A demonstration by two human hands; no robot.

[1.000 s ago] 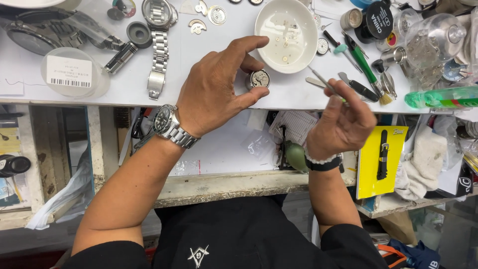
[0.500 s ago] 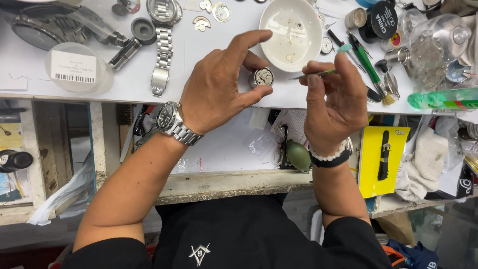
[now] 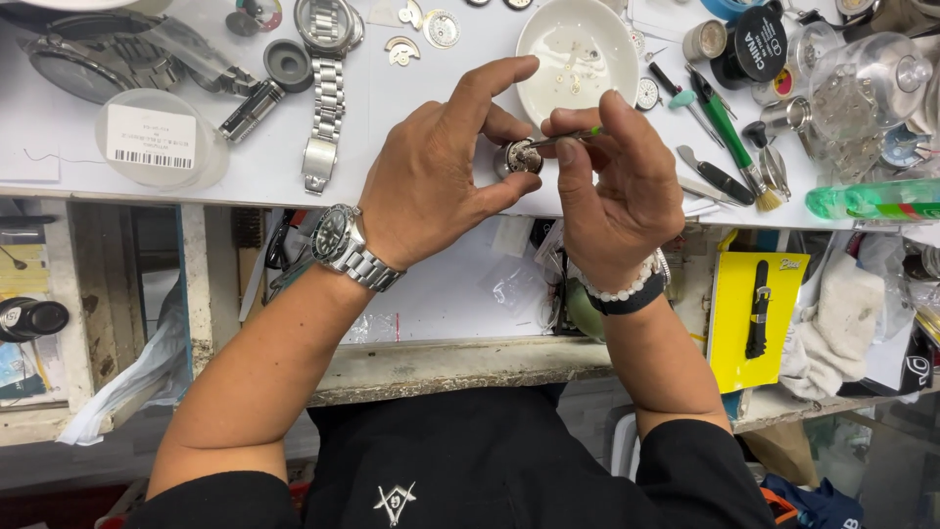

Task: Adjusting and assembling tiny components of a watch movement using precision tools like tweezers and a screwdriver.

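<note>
Here we pinch the small round watch movement (image 3: 522, 157) by its rim in our left hand (image 3: 441, 171), above the table edge; our right hand (image 3: 617, 181) grips a green-handled tool (image 3: 568, 138) touching it. Light, fragile; hold edges only.

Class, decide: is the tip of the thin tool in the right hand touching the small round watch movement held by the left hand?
Touching. In the head view the thin tool held by the right hand ends on the watch movement pinched by the left hand.

The watch movement (image 3: 523, 157) sits between the left hand (image 3: 441, 167) and right hand (image 3: 617, 186). The bowl (image 3: 578, 54) lies behind it on the bench (image 3: 411, 108). A wristwatch (image 3: 326, 78) lies left of the bowl.
</note>
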